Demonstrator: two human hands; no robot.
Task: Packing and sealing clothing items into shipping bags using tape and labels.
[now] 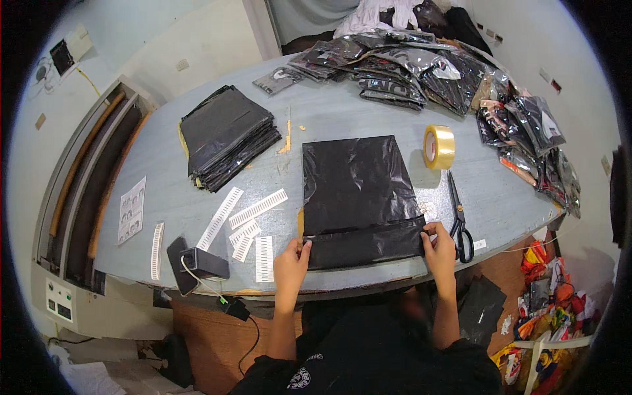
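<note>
A black plastic bag [359, 181] lies flat on the table in front of me, its near end folded over into a wide band. My left hand [291, 264] pinches the left corner of that fold, thumb on top. The opposite corner is gripped between thumb and fingers of my right hand [440, 249]. Just right of the bag, black-handled scissors [457, 220] lie with the blades pointing away. Beyond them a roll of clear yellowish tape [439, 147] rests on the table. Several white label strips [258, 208] are scattered left of my left hand.
A stack of black plastic bags [227, 135] sits at the back left. Clear-wrapped dark garments [421, 72] pile along the far and right edges of the table [164, 164]. Near the front left are a black box-shaped device [205, 263] with a cable and a printed sheet [131, 209].
</note>
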